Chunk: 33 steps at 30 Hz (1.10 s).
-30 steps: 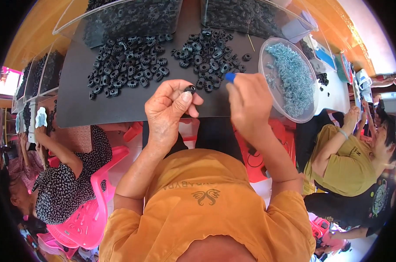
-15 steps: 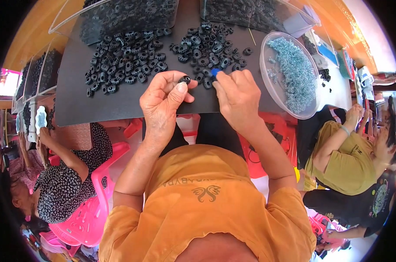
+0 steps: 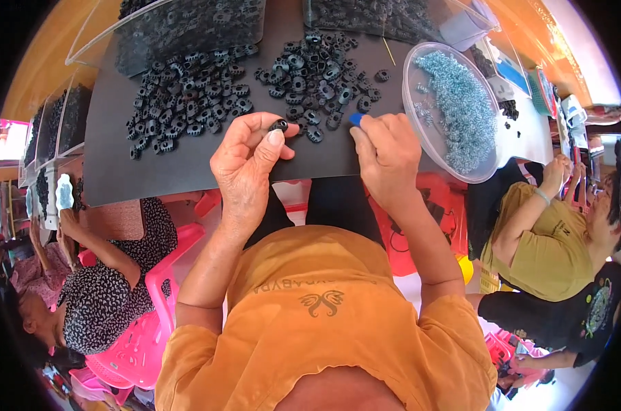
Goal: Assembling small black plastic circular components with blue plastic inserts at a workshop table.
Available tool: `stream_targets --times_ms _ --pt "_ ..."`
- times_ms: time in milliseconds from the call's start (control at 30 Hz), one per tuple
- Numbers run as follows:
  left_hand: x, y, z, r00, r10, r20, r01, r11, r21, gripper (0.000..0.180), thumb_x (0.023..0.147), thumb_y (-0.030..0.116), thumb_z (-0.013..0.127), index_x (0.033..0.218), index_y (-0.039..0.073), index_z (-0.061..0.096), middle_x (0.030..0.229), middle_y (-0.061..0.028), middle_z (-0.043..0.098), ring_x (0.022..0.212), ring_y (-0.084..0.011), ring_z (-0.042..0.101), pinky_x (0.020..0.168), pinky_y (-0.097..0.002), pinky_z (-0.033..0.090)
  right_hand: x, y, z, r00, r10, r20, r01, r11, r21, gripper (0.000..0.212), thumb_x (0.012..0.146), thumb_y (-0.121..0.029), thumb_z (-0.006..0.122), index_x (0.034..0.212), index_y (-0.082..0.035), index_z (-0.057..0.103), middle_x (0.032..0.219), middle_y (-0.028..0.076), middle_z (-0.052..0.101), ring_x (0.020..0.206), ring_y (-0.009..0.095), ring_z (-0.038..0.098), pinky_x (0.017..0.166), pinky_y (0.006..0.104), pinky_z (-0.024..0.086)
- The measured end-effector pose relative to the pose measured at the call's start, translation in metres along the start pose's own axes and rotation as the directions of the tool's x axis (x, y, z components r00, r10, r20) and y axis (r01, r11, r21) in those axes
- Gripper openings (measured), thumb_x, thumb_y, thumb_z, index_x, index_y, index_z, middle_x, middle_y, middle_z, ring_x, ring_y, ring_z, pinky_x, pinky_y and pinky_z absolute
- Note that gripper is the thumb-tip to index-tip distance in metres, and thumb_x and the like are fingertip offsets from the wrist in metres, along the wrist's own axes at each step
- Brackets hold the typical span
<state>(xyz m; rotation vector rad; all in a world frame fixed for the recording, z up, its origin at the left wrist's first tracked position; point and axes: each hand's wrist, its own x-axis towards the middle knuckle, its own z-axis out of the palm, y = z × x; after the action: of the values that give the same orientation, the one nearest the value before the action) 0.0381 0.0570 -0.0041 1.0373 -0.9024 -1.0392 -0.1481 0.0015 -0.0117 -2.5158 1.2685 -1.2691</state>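
Left grip: the left hand (image 3: pixel 245 164) pinches a small black ring part (image 3: pixel 278 125) between thumb tip and forefinger, held up just above the centre of the frame, over the near edge of the dark work mat (image 3: pixel 153 171).

Right grip: the right hand (image 3: pixel 387 156) is clenched around a small blue tool (image 3: pixel 356 118); only its blue tip pokes out at the top of the fist, just right of centre.

Gap between hands: the two sit side by side, near but not touching, ring part and blue tip at much the same height.

Just beyond the fingers: a loose heap of black ring parts (image 3: pixel 317 68) spreads over the mat at upper centre, its nearest pieces just beside both the pinched ring and the blue tip.

Left heap: a second scatter of black rings (image 3: pixel 187 99) lies at upper left centre, apart from the first by a strip of bare mat.

Right side: a clear round plastic tub (image 3: pixel 420 130) leans at upper right, close to the right hand's knuckles, holding a mass of tiny pale blue-grey pieces (image 3: pixel 461 109).

Top edge: clear trays (image 3: pixel 180 24) full of more black parts line the far side of the mat.

Foreground: the person's orange shirt (image 3: pixel 324 329) fills the bottom centre, both forearms rising from it.

Neighbours: one person in a black dotted top (image 3: pixel 108 288) sits at lower left on a pink plastic chair (image 3: pixel 143 335); another in a mustard shirt (image 3: pixel 550 246) sits at the right edge.
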Motion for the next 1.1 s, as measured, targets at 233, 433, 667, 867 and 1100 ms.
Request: stream_targets --times_ms 233,433,667,867,1100 --pt "-0.001 -0.004 0.0 1.0 0.013 -0.021 -0.012 1.0 0.004 0.02 0.088 0.01 0.06 0.103 -0.003 0.056 0.094 -0.0143 0.067 0.068 -0.0116 0.059 0.067 -0.0225 0.047 0.003 -0.01 0.005 0.998 -0.055 0.031 0.056 0.998 -0.029 0.021 0.066 0.003 0.071 0.085 -0.002 0.062 0.071 0.009 0.052 0.066 0.025 0.049 0.058 0.0351 0.041" --pt "-0.003 -0.004 0.001 0.999 0.019 -0.027 -0.018 0.999 0.029 0.02 0.088 0.009 0.06 0.103 -0.004 0.056 0.093 -0.0148 0.066 0.068 -0.0117 0.058 0.067 -0.0229 0.047 0.006 -0.002 0.005 0.997 0.05 -0.051 -0.052 0.998 -0.043 0.013 0.068 -0.001 0.07 0.077 -0.002 0.06 0.066 0.009 0.052 0.065 0.026 0.05 0.057 0.0368 0.04" --pt "-0.004 -0.005 0.003 0.999 0.001 -0.038 -0.001 1.0 0.009 0.021 0.087 0.009 0.06 0.103 -0.004 0.056 0.093 -0.0144 0.067 0.068 -0.0114 0.058 0.068 -0.0227 0.047 0.016 -0.008 0.023 0.996 0.083 -0.031 -0.088 0.976 -0.197 0.018 0.066 -0.01 0.072 0.067 -0.005 0.055 0.068 0.01 0.052 0.068 0.028 0.052 0.059 0.0387 0.042" --pt "-0.005 -0.006 -0.002 1.0 -0.007 0.011 0.007 1.0 -0.009 0.019 0.089 0.005 0.058 0.106 -0.004 0.055 0.095 -0.0111 0.064 0.081 -0.0116 0.06 0.069 -0.023 0.05 0.016 -0.005 0.027 0.997 0.069 -0.045 -0.078 0.959 -0.271 0.015 0.068 -0.006 0.07 0.071 -0.003 0.056 0.067 0.01 0.054 0.065 0.029 0.052 0.056 0.0395 0.041" --pt "-0.005 -0.005 -0.001 1.0 0.006 0.016 -0.006 1.0 -0.006 0.018 0.089 0.005 0.058 0.105 -0.004 0.056 0.093 -0.011 0.065 0.076 -0.0106 0.059 0.068 -0.0227 0.05 0.006 -0.01 0.008 0.985 0.17 -0.023 -0.17 0.985 0.025 0.014 0.069 -0.001 0.069 0.074 -0.002 0.055 0.069 0.013 0.056 0.064 0.029 0.053 0.056 0.0378 0.042"
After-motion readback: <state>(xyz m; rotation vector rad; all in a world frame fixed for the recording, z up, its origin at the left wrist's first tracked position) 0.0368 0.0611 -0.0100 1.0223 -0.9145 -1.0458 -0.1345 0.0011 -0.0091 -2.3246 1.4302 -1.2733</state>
